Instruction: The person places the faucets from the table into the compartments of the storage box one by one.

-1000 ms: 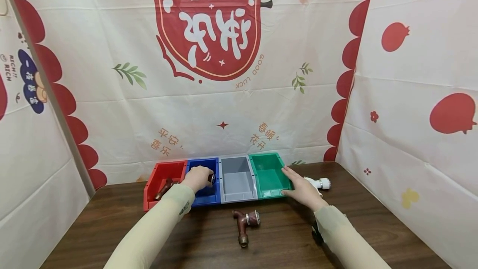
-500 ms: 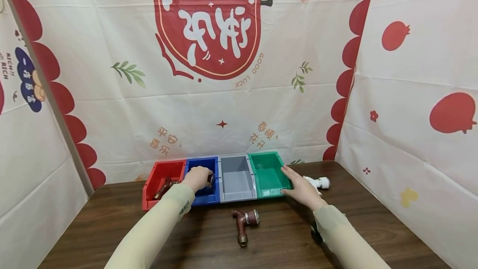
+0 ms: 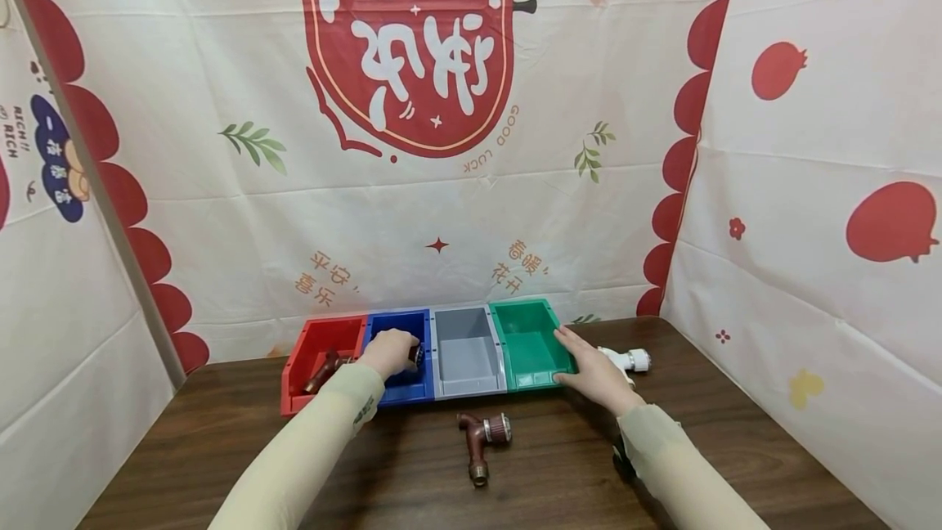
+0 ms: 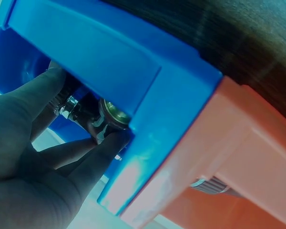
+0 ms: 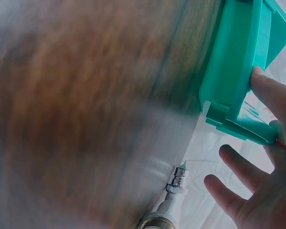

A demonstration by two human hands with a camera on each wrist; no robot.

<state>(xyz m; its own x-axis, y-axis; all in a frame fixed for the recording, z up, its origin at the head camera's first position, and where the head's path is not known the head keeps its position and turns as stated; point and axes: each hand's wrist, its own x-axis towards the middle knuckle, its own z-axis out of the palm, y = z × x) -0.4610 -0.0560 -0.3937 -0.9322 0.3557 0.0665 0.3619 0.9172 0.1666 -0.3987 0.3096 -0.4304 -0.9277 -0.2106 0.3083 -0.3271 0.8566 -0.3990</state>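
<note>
My left hand (image 3: 390, 352) reaches into the blue bin (image 3: 415, 393) and holds a dark faucet (image 4: 88, 117) with a ribbed knob. In the left wrist view, the thumb is at the knob end and a finger lies by the brassy end; part of the faucet is covered. My right hand (image 3: 594, 373) touches the right side of the green bin (image 3: 528, 342), its fingers spread and fairly straight. In the right wrist view, one fingertip rests on that bin's rim while two fingers extend free of it. A white faucet (image 3: 634, 361) lies just beyond this hand, partly hidden.
Left of the blue bin stands a red bin (image 3: 338, 332) with a brown faucet (image 3: 321, 372) inside. A grey bin (image 3: 468, 350) sits between the blue and green ones. Another brown faucet (image 3: 478, 446) lies on the wooden table (image 3: 412, 481). A printed cloth (image 3: 397, 227) hangs behind.
</note>
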